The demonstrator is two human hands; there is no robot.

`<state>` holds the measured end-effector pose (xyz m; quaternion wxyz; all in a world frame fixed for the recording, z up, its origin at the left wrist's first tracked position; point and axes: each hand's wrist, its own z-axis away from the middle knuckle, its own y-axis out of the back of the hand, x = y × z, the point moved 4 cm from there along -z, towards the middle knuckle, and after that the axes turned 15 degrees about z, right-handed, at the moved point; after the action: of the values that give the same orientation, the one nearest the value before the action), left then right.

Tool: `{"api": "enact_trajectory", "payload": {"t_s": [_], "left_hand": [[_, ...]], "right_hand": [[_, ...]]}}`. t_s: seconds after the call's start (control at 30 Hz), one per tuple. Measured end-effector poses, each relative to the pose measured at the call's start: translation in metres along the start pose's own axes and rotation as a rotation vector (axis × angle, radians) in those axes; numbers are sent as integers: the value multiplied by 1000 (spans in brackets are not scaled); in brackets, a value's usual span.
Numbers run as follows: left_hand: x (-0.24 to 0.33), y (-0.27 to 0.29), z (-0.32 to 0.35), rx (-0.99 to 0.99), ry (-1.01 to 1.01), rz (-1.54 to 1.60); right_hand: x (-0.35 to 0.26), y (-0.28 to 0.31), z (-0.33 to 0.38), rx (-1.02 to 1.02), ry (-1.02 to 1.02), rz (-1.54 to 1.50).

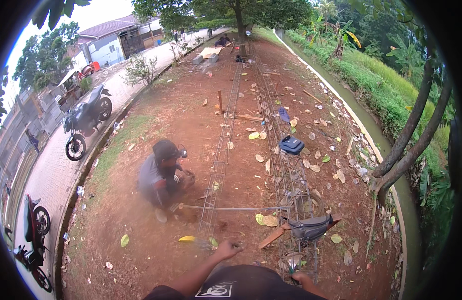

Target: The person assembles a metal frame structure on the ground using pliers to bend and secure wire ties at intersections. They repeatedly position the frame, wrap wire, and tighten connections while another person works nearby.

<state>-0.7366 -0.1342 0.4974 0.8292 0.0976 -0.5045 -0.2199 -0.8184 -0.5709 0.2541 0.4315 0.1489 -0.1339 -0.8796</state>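
Note:
My left hand [229, 249] is held over the red soil between two long steel rebar cages, its fingers curled together; anything in them is too small to make out. My right hand [303, 278] grips a green-handled tool [291, 270] at the near end of the right rebar cage [287, 190]; the tool's head is hard to see. The narrower left rebar cage [218, 175] stretches away beside it. A thin metal rod [246, 208] lies across from one cage to the other. Near my right hand, a grey waist bag [309, 228] rests on the right cage over a wooden board [272, 237].
A co-worker [163, 175] in a cap squats left of the left cage. A blue bag [291, 145] sits on the right cage. Leaves litter the soil. Motorcycles [86, 120] stand on the paved road at left; a water channel [398, 185] and tree trunk [408, 145] lie right.

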Motion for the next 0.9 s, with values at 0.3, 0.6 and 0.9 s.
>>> {"api": "enact_trajectory", "payload": {"t_s": [0.3,0.6,0.9], "left_hand": [[-61,18,129,-272,5,224],[-174,8,186,-3,-23,554],[-144,12,199,-93,-28,438]], "right_hand": [[-69,-39,68,101,-4,192],[-101,-70,105,85,63,494],[-100,-53,131,120,31,593]]}}
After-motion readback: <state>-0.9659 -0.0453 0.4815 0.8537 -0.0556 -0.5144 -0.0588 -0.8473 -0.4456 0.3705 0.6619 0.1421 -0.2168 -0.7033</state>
